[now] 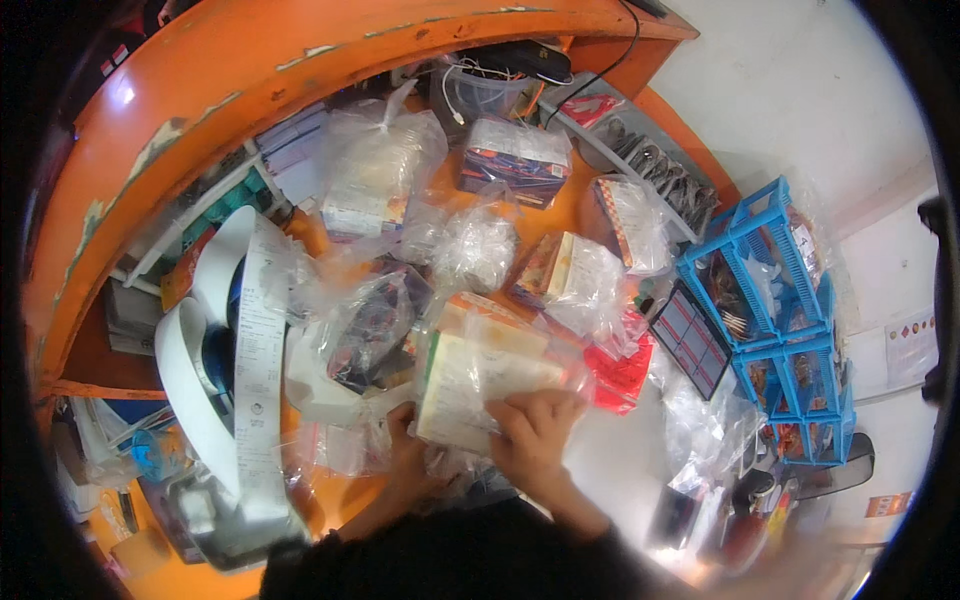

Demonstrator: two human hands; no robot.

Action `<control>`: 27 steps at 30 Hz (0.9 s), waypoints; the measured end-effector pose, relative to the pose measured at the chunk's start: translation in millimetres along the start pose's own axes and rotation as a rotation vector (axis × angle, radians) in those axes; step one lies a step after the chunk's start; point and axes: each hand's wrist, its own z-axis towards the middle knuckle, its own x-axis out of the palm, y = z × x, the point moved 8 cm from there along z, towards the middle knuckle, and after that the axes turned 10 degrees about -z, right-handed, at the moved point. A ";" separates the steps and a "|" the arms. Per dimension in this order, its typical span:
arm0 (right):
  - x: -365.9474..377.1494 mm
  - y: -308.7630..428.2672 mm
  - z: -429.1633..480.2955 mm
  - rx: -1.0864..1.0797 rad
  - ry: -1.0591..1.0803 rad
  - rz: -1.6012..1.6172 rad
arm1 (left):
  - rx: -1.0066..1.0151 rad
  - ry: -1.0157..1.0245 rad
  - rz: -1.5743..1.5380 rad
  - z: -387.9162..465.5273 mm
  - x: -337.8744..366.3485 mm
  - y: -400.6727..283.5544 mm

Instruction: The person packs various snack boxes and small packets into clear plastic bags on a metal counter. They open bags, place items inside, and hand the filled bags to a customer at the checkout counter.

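Note:
A food box in a clear plastic bag (487, 352), with a pale paper slip across its top, is right in front of me. My left hand (411, 450) holds it at its lower left corner, the fingers partly hidden beneath the plastic. The curled fingers of my right hand (534, 442) grip its lower right part, over the slip and film. Just left of it lies a dark packet in clear film (375, 322). Beyond stand another bagged box (581, 277) and a crumpled clear bag with contents I cannot make out (476, 244). A red plastic bag (619, 367) lies to the right.
A long printed receipt strip (259, 360) curls up at the left. Blue stacked baskets (784, 337) stand at right beside a tablet (690, 339). Farther back are a tied bag of containers (379, 157), a dark carton (515, 161) and a grey cutlery tray (637, 161) below the orange counter ledge (247, 82).

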 end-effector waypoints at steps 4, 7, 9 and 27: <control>-45.8 -26.6 26.3 0.002 -0.108 0.229 | -0.003 0.190 -0.122 -3.7 -5.0 -9.4; -126.3 -28.7 69.7 -0.052 -0.273 0.319 | 0.015 0.134 -0.251 -2.8 -24.1 -10.4; -186.1 -4.7 113.5 -0.134 -0.436 0.201 | 0.027 0.146 -0.339 -5.5 -37.2 -2.5; -15.5 199.2 506.4 -0.290 -0.066 0.492 | -0.035 0.458 -0.492 -46.2 -73.3 47.8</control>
